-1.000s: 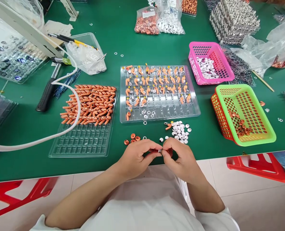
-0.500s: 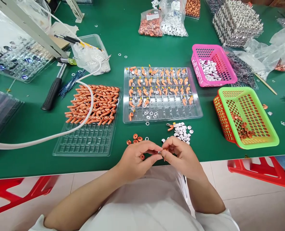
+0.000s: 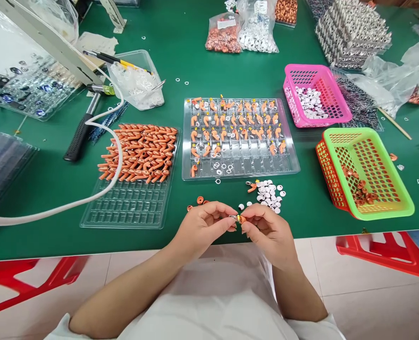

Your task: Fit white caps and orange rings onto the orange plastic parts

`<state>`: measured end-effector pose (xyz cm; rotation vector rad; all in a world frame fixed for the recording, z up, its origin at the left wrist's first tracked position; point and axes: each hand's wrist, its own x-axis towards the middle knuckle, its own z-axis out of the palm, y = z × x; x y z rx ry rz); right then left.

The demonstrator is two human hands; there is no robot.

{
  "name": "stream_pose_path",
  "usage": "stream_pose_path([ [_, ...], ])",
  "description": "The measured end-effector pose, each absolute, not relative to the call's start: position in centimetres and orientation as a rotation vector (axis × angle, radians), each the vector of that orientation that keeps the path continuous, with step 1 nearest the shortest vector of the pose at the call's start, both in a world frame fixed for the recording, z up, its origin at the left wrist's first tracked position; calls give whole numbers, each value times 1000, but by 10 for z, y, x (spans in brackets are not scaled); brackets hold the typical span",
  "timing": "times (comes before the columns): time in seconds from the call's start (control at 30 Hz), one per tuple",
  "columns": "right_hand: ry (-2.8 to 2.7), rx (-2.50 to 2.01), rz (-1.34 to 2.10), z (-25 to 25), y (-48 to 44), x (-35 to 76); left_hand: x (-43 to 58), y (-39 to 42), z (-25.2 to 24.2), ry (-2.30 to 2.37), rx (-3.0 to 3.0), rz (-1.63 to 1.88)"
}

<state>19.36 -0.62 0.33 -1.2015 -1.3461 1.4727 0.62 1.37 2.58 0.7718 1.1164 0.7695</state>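
Close to the table's front edge, my left hand pinches a small silvery part between thumb and fingertips; its exact kind is too small to make out. My right hand grips an orange earbud shell with a yellow bit on its end. The two parts meet or nearly meet between my fingertips. Just beyond my right hand lie a pile of white discs and a loose orange earbud shell. Several round orange caps sit beyond my left hand, partly hidden by it.
Ahead lies a clear tray of orange shells, with white rings. To its left is another tray of orange stems, crossed by a white tube. A hammer lies farther left. Pink and green baskets stand right.
My hands have turned slightly and drawn a little apart, so the silvery part and the orange shell's yellow end now show between them. The white tube has shifted left.
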Motion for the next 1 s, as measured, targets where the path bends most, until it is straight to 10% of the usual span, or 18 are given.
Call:
stream_pose_path([
  [1.0, -1404, -1129, 1456, -5, -11, 189, 10, 7, 22, 1217, 831, 762],
])
